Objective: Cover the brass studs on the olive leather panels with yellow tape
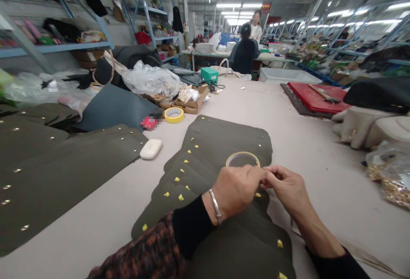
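My left hand (pixel 238 188), with a silver bangle at the wrist, is closed around the near side of a roll of yellow tape (pixel 242 153). Fingertips of my right hand (pixel 288 189) are pinched together and meet those of the left beside the roll; what lies between them is hidden. Under both hands, dark olive panels (pixel 221 136) overlap like fanned sheets on the table. Small yellow tape pieces (pixel 181 197) dot their left and right edges, and a few metal eyelets show near the far end.
More olive panels with eyelets (pixel 57 181) lie left, beside a white case (pixel 151 149). Another yellow tape roll (pixel 174 115) rests near a cardboard tray (pixel 195 104). A red board (pixel 317 95) carries a hammer (pixel 325 94). Bagged gold hardware (pixel 390 181) is far right. A person sits beyond.
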